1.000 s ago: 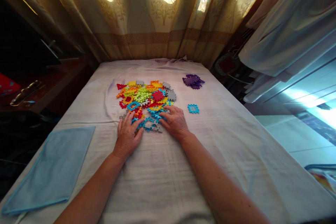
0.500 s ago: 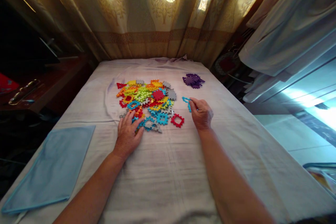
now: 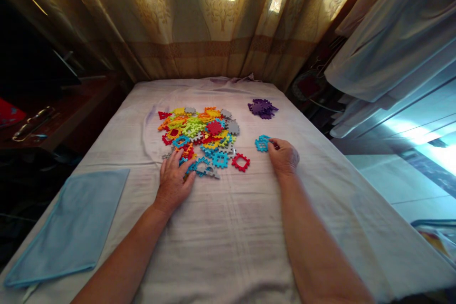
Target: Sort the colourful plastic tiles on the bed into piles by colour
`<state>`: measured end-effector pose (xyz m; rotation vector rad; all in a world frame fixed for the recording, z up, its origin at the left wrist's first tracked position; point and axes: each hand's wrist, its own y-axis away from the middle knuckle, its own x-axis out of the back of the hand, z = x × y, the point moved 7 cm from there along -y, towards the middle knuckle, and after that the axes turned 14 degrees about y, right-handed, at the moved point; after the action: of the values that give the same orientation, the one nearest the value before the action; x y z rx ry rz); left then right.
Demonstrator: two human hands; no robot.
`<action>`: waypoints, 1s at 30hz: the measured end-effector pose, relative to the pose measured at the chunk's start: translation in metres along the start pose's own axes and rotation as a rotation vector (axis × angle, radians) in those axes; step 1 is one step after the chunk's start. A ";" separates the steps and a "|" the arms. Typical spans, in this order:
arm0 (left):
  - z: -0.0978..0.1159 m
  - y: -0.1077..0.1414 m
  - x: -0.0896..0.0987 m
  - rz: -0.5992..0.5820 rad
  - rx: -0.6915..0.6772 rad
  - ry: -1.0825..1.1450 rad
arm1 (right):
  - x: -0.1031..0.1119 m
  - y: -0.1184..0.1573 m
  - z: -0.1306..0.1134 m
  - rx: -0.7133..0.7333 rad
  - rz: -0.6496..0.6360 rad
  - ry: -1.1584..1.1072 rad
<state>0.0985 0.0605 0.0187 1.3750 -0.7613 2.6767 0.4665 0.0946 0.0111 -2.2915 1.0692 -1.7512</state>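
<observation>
A heap of mixed plastic interlocking pieces in yellow, green, orange, red, blue and grey lies at the middle of the cloth-covered table. My left hand rests with fingers spread on the heap's near left edge and holds nothing. To the right of the heap, my right hand pinches the right side of blue pieces at the cloth; how many there are is unclear. A red square frame lies between the heap and my right hand. Purple pieces form a separate pile farther back.
A light blue folded cloth lies on the table's left side. Patterned curtains hang behind the far edge. Spectacles sit on a dark red surface at the left. White fabric hangs at the upper right.
My right hand has moved a little to the right and nearer, and the blue piece it held tilted now appears flatter at the cloth. My left hand has stayed in place.
</observation>
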 end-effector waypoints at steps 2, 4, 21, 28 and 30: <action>0.004 0.000 0.001 -0.003 -0.007 -0.017 | -0.002 0.000 0.002 -0.005 -0.009 0.018; 0.010 0.001 0.002 -0.004 -0.037 -0.038 | -0.003 0.000 0.003 -0.008 -0.023 0.037; 0.035 0.003 -0.001 -0.154 -0.257 0.009 | 0.007 0.072 -0.141 0.857 -0.255 -0.168; 0.036 0.003 0.002 -0.126 -0.278 0.016 | 0.010 0.073 -0.143 0.908 -0.289 -0.147; 0.038 0.003 0.003 -0.116 -0.300 0.033 | 0.010 0.074 -0.146 0.916 -0.302 -0.153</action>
<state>0.1246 0.0404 0.0382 1.2565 -0.9976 2.3726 0.3053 0.0834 0.0375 -1.9524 -0.1432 -1.6078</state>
